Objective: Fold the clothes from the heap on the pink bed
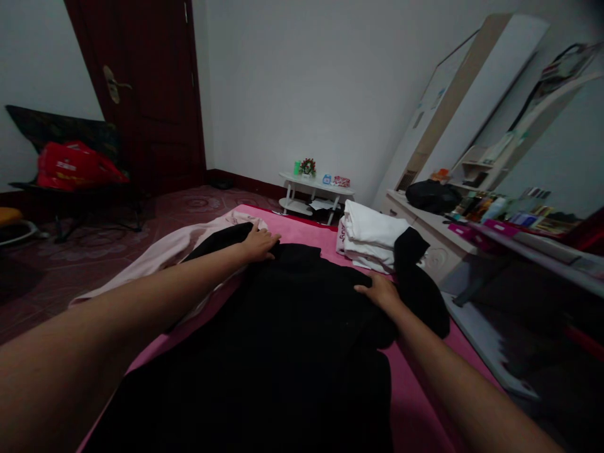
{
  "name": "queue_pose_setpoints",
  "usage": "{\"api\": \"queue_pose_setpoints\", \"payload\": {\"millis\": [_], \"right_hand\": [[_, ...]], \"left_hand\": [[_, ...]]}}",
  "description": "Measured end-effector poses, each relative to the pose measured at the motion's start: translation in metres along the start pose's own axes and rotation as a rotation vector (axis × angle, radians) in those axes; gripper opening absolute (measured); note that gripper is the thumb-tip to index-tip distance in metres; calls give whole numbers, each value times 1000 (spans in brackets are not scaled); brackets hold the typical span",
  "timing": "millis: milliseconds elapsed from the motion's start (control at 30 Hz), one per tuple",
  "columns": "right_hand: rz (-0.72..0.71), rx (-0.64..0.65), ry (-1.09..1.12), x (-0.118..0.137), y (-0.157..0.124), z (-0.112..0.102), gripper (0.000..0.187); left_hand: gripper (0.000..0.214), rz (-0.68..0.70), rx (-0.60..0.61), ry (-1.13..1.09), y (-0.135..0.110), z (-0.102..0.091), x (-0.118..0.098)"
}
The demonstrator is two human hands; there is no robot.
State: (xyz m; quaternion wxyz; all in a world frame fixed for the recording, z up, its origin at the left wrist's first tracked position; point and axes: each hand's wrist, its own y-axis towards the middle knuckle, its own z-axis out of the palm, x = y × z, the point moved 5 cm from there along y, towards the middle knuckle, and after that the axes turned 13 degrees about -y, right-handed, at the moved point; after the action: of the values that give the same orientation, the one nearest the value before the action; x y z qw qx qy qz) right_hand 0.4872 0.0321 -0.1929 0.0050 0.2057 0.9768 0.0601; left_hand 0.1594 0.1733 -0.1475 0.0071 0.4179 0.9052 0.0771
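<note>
A black garment (287, 327) lies spread over the pink bed (415, 402). My left hand (258, 244) rests flat on its far left shoulder, fingers stretched out. Over on the garment's right side, my right hand (381, 292) presses down with fingers lying flat, near a black sleeve. A light pink garment (165, 251) lies along the bed's left edge, just beyond my left hand. A stack of folded white clothes (370, 236) sits at the far right of the bed, close to my right hand.
A small white table (315, 189) with little items stands past the bed's far end. A dresser (438, 242) with a black bag and bottles runs along the right. A dark red door (151, 94) and a rack holding a red bag (70, 165) are at the left.
</note>
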Motion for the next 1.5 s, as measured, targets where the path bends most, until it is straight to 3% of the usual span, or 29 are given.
{"api": "queue_pose_setpoints", "payload": {"millis": [100, 167, 233, 300, 367, 467, 533, 567, 633, 700, 733, 800, 867, 967, 1033, 1100, 1233, 1500], "right_hand": [[-68, 63, 133, -7, -4, -7, 27], [-84, 199, 250, -11, -9, -10, 21], [-48, 368, 353, -14, -12, -17, 20], [24, 435, 430, -14, -8, -32, 21], [98, 357, 490, -11, 4, -55, 22], [155, 109, 493, 0, 25, -83, 20], [136, -61, 382, 10, 27, -86, 19], [107, -133, 306, 15, 24, -81, 19], [14, -212, 154, 24, 11, -61, 21], [-88, -219, 42, 30, -6, -33, 30], [-125, -218, 5, 31, -14, -21, 34], [-164, -233, -31, 31, -26, -6, 37], [-168, -253, -31, 28, -30, -2, 37], [-178, -241, -10, 28, -28, -3, 39], [-173, -246, 3, 29, -26, -5, 38], [-152, -253, 0, 29, -27, -4, 34], [-137, -257, -21, 31, -29, -2, 30], [-130, -281, -51, 30, -31, -4, 18]], "left_hand": [[38, 118, -71, -72, -15, -16, -6], [30, 196, -188, -107, -34, -38, -9], [28, 225, -292, -111, -52, -61, -8], [28, 198, -347, -85, -62, -80, 0], [28, 110, -369, -61, -60, -94, 13], [30, -97, -367, -125, -47, -107, 25], [34, -184, -271, -288, -46, -107, 14], [35, -178, -160, -404, -50, -103, 0], [34, -57, 181, -662, -74, -89, -47], [34, 113, 545, -852, -113, -74, -99], [36, 166, 651, -903, -131, -69, -119], [39, 202, 674, -928, -152, -61, -138], [36, 149, 513, -942, -151, -54, -130], [40, -25, 133, -797, -128, -41, -82], [47, -135, -11, -566, -115, -27, -51], [52, -186, -32, -364, -107, -10, -31], [52, -201, -13, -159, -94, 14, -15], [38, -373, -43, -109, -42, 22, 29]]}}
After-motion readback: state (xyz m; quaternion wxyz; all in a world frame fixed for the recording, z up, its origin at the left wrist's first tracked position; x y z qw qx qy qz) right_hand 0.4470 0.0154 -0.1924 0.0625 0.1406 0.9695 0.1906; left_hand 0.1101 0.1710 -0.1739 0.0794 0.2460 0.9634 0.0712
